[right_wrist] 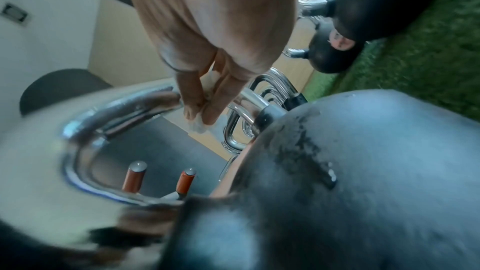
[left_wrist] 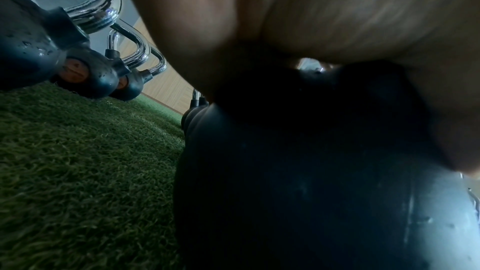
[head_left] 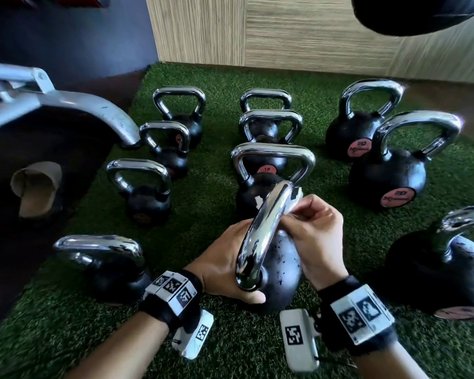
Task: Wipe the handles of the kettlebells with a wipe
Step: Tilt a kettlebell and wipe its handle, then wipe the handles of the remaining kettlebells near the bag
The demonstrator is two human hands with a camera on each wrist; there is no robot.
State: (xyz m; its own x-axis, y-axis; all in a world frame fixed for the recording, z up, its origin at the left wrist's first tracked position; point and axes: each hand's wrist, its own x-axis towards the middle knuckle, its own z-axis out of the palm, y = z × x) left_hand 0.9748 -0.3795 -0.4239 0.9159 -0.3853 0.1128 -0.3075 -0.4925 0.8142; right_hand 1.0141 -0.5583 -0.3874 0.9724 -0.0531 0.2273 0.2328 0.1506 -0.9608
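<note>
From the head view, the left hand (head_left: pixel 225 258) cups the black body of the near kettlebell (head_left: pixel 279 269), apparently steadying it at the turf's (head_left: pixel 230 346) near edge, while the right hand (head_left: pixel 312 236) pinches a white wipe (head_left: pixel 294 199) against its chrome handle (head_left: pixel 263 231).

The left wrist view shows a blurred palm pressed on the dark ball.

The right wrist view shows fingertips (right_wrist: pixel 210 110) clamping the wipe round the bar.
</note>
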